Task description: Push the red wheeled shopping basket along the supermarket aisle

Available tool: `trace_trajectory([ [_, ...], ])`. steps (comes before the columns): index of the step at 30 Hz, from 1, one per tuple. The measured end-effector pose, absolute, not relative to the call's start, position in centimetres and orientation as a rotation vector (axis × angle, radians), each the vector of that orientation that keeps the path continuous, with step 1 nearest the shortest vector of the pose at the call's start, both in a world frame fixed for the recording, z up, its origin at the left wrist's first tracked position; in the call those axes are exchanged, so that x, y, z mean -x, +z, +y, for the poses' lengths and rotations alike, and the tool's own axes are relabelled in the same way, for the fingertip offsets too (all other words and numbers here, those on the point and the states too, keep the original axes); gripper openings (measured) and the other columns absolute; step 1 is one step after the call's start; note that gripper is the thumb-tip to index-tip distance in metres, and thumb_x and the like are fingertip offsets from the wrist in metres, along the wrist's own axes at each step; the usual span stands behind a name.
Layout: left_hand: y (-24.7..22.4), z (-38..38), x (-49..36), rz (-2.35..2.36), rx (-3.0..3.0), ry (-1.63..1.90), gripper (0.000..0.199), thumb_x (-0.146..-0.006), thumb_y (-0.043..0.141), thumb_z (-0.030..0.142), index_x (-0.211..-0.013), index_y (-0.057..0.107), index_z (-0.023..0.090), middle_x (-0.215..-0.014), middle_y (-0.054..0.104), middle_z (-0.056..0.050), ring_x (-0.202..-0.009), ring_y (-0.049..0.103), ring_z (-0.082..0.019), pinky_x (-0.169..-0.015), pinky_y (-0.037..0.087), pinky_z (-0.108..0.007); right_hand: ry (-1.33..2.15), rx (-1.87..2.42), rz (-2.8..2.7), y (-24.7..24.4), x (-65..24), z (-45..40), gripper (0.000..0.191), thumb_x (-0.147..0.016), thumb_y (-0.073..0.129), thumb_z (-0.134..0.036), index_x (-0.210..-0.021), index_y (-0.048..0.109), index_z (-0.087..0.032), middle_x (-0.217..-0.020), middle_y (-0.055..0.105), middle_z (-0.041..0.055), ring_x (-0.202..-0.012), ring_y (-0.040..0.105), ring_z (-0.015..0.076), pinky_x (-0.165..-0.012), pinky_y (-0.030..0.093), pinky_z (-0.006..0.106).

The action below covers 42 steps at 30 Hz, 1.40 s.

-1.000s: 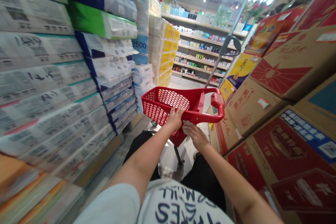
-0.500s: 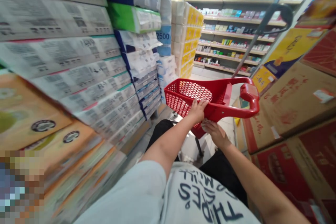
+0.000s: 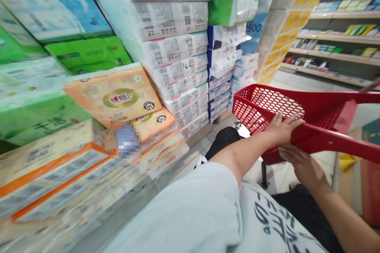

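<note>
A red plastic shopping cart [image 3: 322, 136] with a perforated basket stands at the right, its far right part cut off by the frame edge. Over the near rim of its basket lies my left hand [image 3: 282, 128], fingers closed over the edge. Just below, my right hand [image 3: 305, 168] has its fingers stretched out flat against the basket's lower side. No goods are visible inside the part of the basket that shows.
Orange tissue packs [image 3: 124, 95] are stacked at my left, beside green packs [image 3: 89, 53]. Tall stacks of white packs [image 3: 184, 49] stand ahead. Yellow-and-white packs [image 3: 285, 27] rise behind the cart. Stocked shelves [image 3: 341, 51] line the back right.
My view has swung left, so the cart and both hands appear farther right and more tissue packs show at the left. Both hands keep about the same places on the cart.
</note>
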State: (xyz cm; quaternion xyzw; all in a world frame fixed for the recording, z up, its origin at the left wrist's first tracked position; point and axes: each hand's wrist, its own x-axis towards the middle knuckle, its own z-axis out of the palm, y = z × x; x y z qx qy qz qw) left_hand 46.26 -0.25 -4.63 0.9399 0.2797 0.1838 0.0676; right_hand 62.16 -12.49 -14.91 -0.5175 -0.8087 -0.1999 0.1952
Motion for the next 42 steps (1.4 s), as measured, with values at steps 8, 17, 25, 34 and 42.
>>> trace_trajectory([
  [8, -4.8, 0.0, -46.6, 0.853, -2.779, 0.561, 0.078, -0.077, 0.044, 0.01, -0.15, 0.025, 0.027, -0.16, 0.015, 0.003, -0.145, 0.011, -0.037, -0.118, 0.015, -0.055, -0.653, 1.192, -2.375, -16.5, -62.7, -12.1, 0.048, -0.084, 0.031, -0.008, -0.109, 0.071, -0.019, -0.116, 0.066, 0.014, -0.114, 0.058, 0.0224, -0.102, 0.042, 0.035],
  [17, -4.9, -0.2, -47.3, 0.837, -2.765, 0.583, 0.073, -0.079, 0.042, 0.012, -0.149, 0.028, 0.022, -0.16, 0.015, 0.0, -0.145, 0.006, -0.039, -0.118, 0.009, -0.058, -0.678, 1.325, -2.249, -13.0, -62.9, -13.4, 0.05, -0.087, 0.032, -0.007, -0.127, 0.06, -0.017, -0.124, 0.063, 0.0119, -0.122, 0.051, 0.0229, -0.108, 0.037, 0.039],
  [25, -5.7, -1.1, -46.7, 0.784, -2.77, 0.694, 0.073, -0.076, 0.038, 0.007, -0.147, 0.031, 0.021, -0.158, 0.022, 0.0, -0.146, 0.009, -0.032, -0.119, 0.005, -0.057, -0.687, 1.297, -2.304, -11.8, -61.9, -14.3, 0.05, -0.091, 0.027, -0.011, -0.128, 0.06, -0.017, -0.125, 0.063, 0.0103, -0.121, 0.052, 0.0237, -0.11, 0.034, 0.038],
  [34, -4.7, 0.1, -46.6, 0.685, -2.693, 0.754, 0.071, -0.072, 0.037, 0.002, -0.142, 0.039, 0.016, -0.152, 0.035, -0.005, -0.142, 0.024, -0.026, -0.121, 0.007, -0.051, -0.622, 1.371, -2.293, -12.1, -60.5, -15.0, 0.04, -0.096, 0.036, -0.015, -0.13, 0.057, -0.019, -0.134, 0.057, 0.0062, -0.125, 0.05, 0.0217, -0.107, 0.039, 0.041],
  [42, -4.7, 2.7, -48.0, 0.589, -2.594, 0.813, 0.067, -0.068, 0.039, -0.001, -0.132, 0.047, 0.017, -0.146, 0.044, -0.004, -0.141, 0.028, -0.019, -0.122, 0.007, -0.047, -0.516, 1.521, -2.195, -15.6, -59.5, -12.1, 0.034, -0.096, 0.038, -0.011, -0.109, 0.068, -0.018, -0.117, 0.068, 0.0043, -0.115, 0.057, 0.0173, -0.098, 0.046, 0.034],
])
